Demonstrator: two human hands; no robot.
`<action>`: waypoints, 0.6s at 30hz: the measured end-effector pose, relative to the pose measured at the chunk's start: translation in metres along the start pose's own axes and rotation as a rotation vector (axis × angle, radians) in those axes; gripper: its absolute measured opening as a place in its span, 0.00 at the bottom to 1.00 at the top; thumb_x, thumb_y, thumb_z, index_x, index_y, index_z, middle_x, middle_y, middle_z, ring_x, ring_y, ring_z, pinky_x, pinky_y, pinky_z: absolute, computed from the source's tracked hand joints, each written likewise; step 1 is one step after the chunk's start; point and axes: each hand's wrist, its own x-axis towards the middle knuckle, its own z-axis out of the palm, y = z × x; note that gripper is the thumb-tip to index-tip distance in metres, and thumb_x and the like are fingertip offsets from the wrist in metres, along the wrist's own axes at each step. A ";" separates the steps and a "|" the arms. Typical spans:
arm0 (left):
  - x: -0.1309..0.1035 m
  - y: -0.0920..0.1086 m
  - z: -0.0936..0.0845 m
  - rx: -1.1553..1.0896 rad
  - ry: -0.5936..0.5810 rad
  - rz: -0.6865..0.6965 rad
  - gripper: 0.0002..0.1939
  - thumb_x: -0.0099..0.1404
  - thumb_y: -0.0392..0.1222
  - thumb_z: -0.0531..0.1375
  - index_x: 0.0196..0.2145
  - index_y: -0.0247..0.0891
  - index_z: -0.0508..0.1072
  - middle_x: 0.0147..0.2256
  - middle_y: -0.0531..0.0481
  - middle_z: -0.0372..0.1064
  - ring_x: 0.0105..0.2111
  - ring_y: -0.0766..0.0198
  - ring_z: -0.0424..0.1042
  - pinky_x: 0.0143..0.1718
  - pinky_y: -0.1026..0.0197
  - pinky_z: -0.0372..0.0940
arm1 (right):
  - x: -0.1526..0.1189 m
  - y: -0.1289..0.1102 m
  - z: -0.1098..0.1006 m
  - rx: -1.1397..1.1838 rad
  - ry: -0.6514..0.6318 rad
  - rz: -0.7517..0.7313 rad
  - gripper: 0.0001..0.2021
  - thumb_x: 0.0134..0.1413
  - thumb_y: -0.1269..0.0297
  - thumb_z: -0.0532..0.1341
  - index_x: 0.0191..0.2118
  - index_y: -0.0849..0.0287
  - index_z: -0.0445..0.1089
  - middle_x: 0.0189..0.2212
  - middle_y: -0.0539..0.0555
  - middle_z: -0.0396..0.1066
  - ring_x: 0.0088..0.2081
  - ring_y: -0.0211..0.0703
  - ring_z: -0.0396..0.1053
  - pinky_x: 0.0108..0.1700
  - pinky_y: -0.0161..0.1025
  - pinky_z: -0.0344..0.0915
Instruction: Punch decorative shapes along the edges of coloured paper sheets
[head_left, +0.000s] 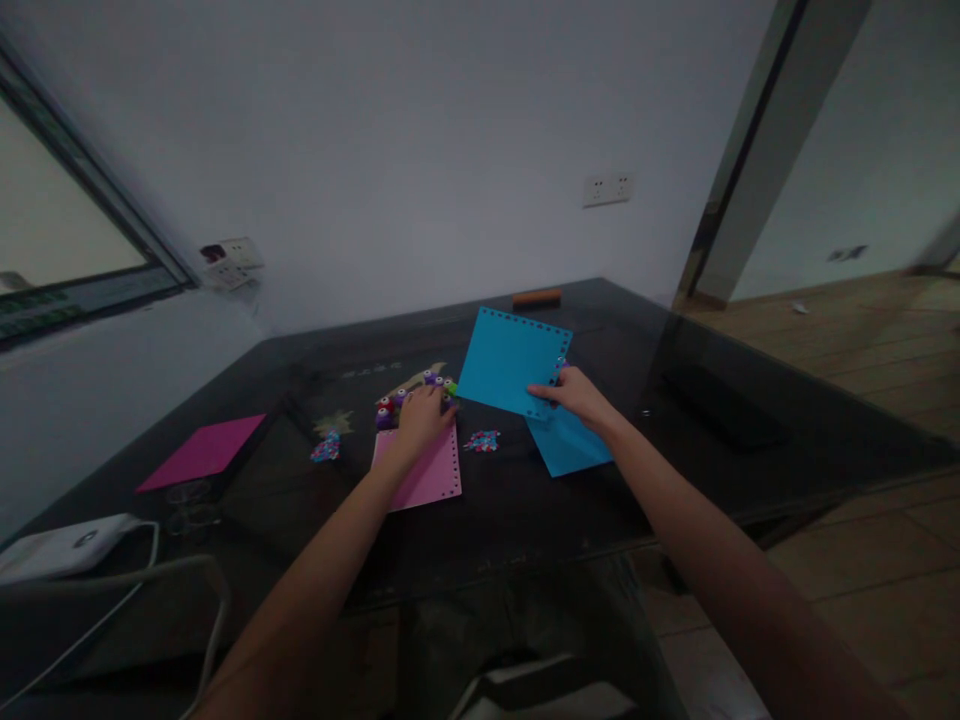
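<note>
My right hand [574, 397] pinches a blue sheet with punched holes [514, 358] by its right edge, thumb on top, and holds it tilted above the table. Below it lies a second blue sheet [570, 445], partly covered. My left hand [422, 415] rests over the top of a pink punched sheet [427, 475], its thumb apart from the fingers. Right by its fingertips is a cluster of small purple, red and green figures with big eyes [385, 412]; the hand hides some of them. Between the sheets sits a little heap of blue, pink and white bits [482, 441].
On the dark table [510, 530] are another pile of coloured bits [327, 447], a magenta sheet [202, 452], clear round pieces [191, 510], a white device with a cable [71, 548], an orange-brown roll [537, 298] and a dark flat object [720, 405]. A wall stands behind.
</note>
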 end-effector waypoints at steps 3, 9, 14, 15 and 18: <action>0.002 0.007 -0.001 0.080 -0.023 -0.036 0.17 0.60 0.48 0.58 0.44 0.34 0.70 0.46 0.37 0.68 0.48 0.47 0.65 0.48 0.49 0.57 | 0.002 0.006 0.002 0.055 -0.028 -0.017 0.07 0.44 0.65 0.65 0.26 0.61 0.68 0.19 0.50 0.66 0.21 0.35 0.61 0.23 0.35 0.58; -0.001 0.010 0.007 0.066 0.038 -0.089 0.18 0.60 0.48 0.58 0.45 0.35 0.68 0.45 0.36 0.69 0.48 0.44 0.65 0.46 0.47 0.56 | 0.003 0.010 0.008 0.050 -0.042 -0.038 0.08 0.43 0.65 0.66 0.23 0.61 0.68 0.18 0.51 0.67 0.20 0.35 0.61 0.23 0.35 0.59; -0.003 0.008 0.009 -0.028 0.051 -0.076 0.15 0.60 0.47 0.59 0.42 0.35 0.70 0.42 0.34 0.71 0.47 0.41 0.65 0.47 0.45 0.54 | -0.001 0.005 0.013 0.075 -0.053 -0.065 0.08 0.43 0.65 0.66 0.21 0.60 0.68 0.18 0.51 0.67 0.22 0.38 0.63 0.25 0.37 0.61; -0.004 0.008 0.008 -0.048 0.054 -0.071 0.15 0.60 0.46 0.59 0.42 0.35 0.70 0.42 0.34 0.71 0.47 0.42 0.65 0.47 0.45 0.54 | -0.001 0.005 0.013 0.090 -0.055 -0.068 0.07 0.43 0.65 0.66 0.23 0.60 0.69 0.19 0.51 0.69 0.23 0.39 0.64 0.26 0.37 0.62; -0.004 0.010 0.001 -0.074 0.053 -0.084 0.13 0.60 0.43 0.59 0.42 0.35 0.70 0.41 0.35 0.71 0.47 0.43 0.66 0.48 0.46 0.54 | -0.001 0.007 0.016 0.137 -0.050 -0.079 0.07 0.41 0.65 0.67 0.30 0.60 0.72 0.26 0.53 0.73 0.26 0.41 0.67 0.28 0.37 0.64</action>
